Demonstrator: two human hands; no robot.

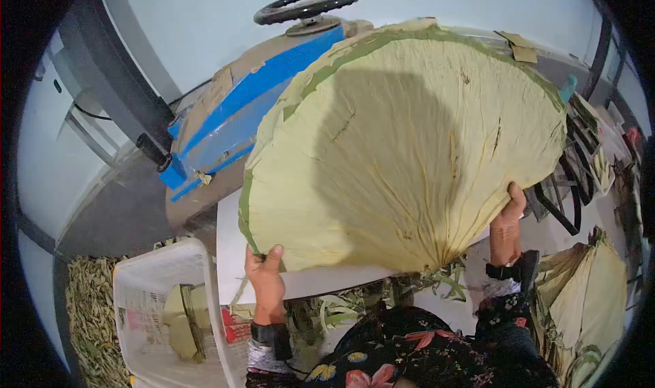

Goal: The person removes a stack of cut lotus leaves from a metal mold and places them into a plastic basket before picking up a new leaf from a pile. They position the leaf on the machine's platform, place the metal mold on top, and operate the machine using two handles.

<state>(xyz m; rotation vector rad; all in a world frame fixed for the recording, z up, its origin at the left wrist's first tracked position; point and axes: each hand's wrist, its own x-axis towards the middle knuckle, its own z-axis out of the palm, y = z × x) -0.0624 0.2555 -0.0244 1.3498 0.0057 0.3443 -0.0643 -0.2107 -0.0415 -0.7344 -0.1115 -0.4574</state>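
Observation:
A very large, pale yellow-green folded leaf [402, 149], fan-shaped with veins running to a point near its lower edge, fills the middle of the view. My left hand [265, 279] grips its lower left edge, thumb on top. My right hand [508, 224] holds its right edge, fingers curled around the rim. The leaf lies over a white table [232, 251] and hides most of it. Both wrists wear dark straps, and my sleeves are dark with a flower print.
A blue machine [232, 115] with a black handwheel [307, 5] stands behind the leaf. A white plastic basket [160, 279] holding folded leaf pieces sits at lower left. Leaf scraps [92, 313] cover the floor. More folded leaves [590, 286] are stacked at right.

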